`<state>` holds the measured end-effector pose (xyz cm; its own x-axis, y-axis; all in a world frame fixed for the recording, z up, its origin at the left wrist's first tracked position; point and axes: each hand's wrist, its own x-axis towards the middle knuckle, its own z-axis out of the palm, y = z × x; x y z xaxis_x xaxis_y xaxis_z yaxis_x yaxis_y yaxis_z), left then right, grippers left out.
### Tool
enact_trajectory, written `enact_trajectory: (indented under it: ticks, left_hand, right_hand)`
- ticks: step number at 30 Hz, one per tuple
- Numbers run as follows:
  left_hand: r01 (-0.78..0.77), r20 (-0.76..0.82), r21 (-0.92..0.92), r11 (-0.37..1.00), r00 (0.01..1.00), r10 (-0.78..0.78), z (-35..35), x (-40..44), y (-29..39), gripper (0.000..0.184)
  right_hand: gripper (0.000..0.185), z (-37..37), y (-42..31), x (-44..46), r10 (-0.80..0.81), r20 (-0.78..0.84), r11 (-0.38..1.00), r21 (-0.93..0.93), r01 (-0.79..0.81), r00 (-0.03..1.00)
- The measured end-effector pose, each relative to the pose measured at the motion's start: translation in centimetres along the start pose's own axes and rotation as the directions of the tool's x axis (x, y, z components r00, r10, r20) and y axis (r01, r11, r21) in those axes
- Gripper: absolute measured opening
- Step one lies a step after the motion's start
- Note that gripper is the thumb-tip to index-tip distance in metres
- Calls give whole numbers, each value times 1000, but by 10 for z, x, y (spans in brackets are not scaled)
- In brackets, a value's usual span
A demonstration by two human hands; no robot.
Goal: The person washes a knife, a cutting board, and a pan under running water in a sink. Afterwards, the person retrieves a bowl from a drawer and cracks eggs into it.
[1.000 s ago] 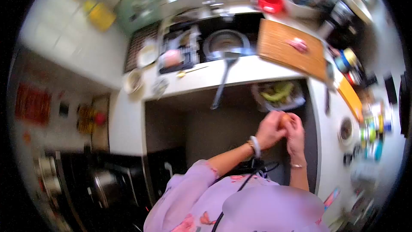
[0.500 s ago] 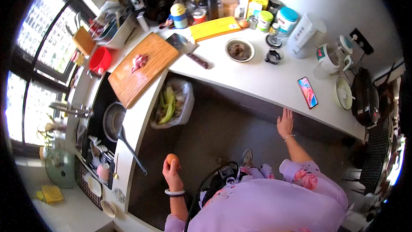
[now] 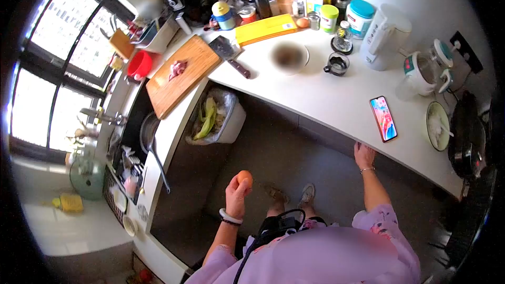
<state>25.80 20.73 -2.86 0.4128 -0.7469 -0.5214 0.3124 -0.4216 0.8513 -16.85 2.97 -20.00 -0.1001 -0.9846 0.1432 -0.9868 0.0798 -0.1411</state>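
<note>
My left hand (image 3: 235, 198) is closed round a brown egg (image 3: 244, 178), held in the air over the floor, right of the bin. My right hand (image 3: 364, 156) is at the counter's front edge, below the phone (image 3: 383, 119). It holds nothing that I can see; its fingers look loosely apart, their tips partly hidden by the edge. On the white counter (image 3: 321, 102) stands a bowl of dark food (image 3: 289, 57), blurred. Left of it lie a cleaver (image 3: 231, 55) and a wooden cutting board (image 3: 184, 81) with raw meat (image 3: 178, 69) on it.
A lined bin (image 3: 231, 126) with green husks stands under the counter corner. A pan (image 3: 150, 129) rests at the left, its handle over the counter edge. Along the wall are another egg (image 3: 303, 22), jars and a water jug (image 3: 381, 39). A green-rimmed bowl (image 3: 436, 126) stands right.
My left hand has moved up and right with the egg. My right hand has come slightly lower and right, its fingers no longer stretched out flat. The view has shifted and tilted.
</note>
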Motion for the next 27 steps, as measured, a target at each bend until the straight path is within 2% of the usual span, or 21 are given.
enact_trajectory:
  ticks: [1,3,6,9,11,12,13,15,16,17,19,20,21,22,25,27]
  left_hand:
    - [-4,8,-1,1000,1000,4,5,-2,-7,38]
    - [-10,14,5,1000,1000,10,12,-10,-12,38]
    - [10,61,21,1000,998,-12,18,-24,-24,39]
    - [16,58,-3,1000,998,-16,19,-34,-33,39]
    - [-32,15,23,999,999,32,21,-45,-30,29]
    - [-6,61,0,1000,998,6,18,-48,-28,38]
    - [5,114,24,1000,993,-8,14,-47,-29,38]
    - [20,73,79,997,997,-25,7,-46,-35,37]
    - [25,123,95,995,992,-36,10,-47,-34,37]
    - [17,106,83,996,994,-25,11,-50,-28,37]
    - [13,128,78,997,991,-23,5,-46,-32,37]
    - [-27,163,133,991,987,5,-4,-40,-38,36]
    - [-68,194,179,981,980,32,-7,-36,-39,36]
    - [-29,236,69,997,972,12,-11,-33,-42,37]
    - [-37,203,55,998,979,25,-3,-51,-30,38]
    - [-13,254,106,994,967,-15,-18,-50,-35,39]
  right_hand:
    - [43,3,2,1,-20,3,1000,12,20,1000]
    - [44,3,7,-3,-84,-98,996,-15,83,992]
    - [44,7,12,-3,-119,-108,991,41,124,987]
    - [45,-3,8,-4,-63,-60,993,95,69,996]
    - [43,-20,-2,-5,-13,12,990,140,11,1000]
    - [41,-17,-4,-10,-44,-107,993,109,55,993]
    - [39,-13,-3,-14,-70,-226,995,59,86,972]
    - [33,-12,-2,-27,-32,-115,996,85,42,993]
    - [31,-22,-4,-33,-11,-116,993,117,25,993]
    - [29,-31,-10,-40,5,-118,987,157,14,993]
    - [28,-35,-10,-57,-8,-26,971,238,14,1000]
    - [29,-24,-10,-67,-38,-107,980,191,58,994]
    - [30,-28,-12,-79,-54,-106,975,207,76,993]
    - [30,-31,-12,-89,-57,-113,975,207,80,992]
    - [30,-34,-23,-127,-51,-112,974,212,74,992]
    - [30,-35,-30,-150,-45,-120,974,215,70,992]
